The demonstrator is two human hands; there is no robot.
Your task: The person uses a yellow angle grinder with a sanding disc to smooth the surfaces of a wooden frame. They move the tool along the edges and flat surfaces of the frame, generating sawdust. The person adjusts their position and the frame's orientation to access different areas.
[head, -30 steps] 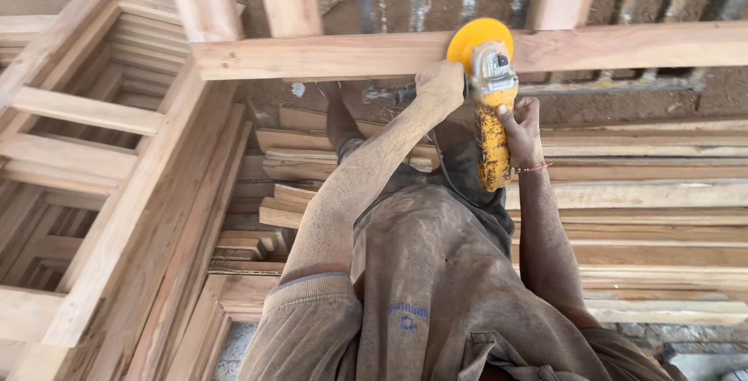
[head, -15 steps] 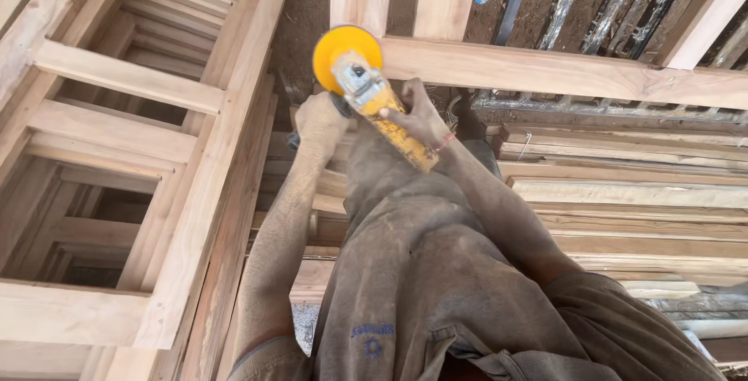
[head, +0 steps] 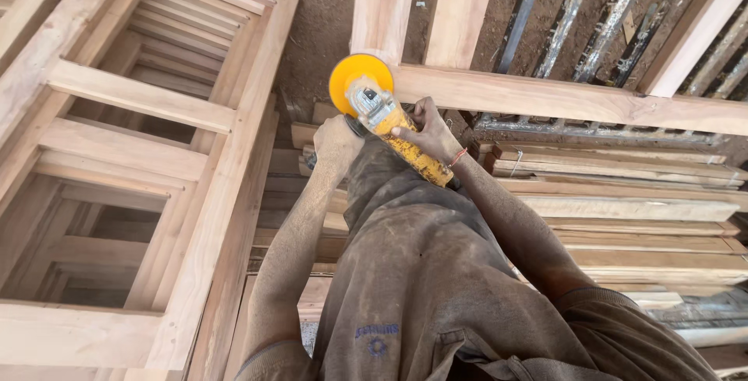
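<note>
While both hands grip, angle grinder point(head: 386, 120) between them, against wooden beam point(head: 561, 97)

The angle grinder point(head: 393, 124) is showing a yellow plastic body, scuffed and dulled with dust, with a bare grey metal gear head and a smooth, matt yellow guard. The horizontal beam point(head: 576, 100) it is meeting is looking like pale raw wood, unfinished and fairly smooth. The louvred door frame point(head: 148, 155) is appearing as the same bare, matt timber, grain visible. The stacked planks point(head: 647, 217) are looking rougher and dust-coated. The shirt point(head: 421, 272) is showing as coarse brown cloth, powdered with sawdust. The ground point(head: 319, 15) is looking like dry, crumbly brown earth.
</note>
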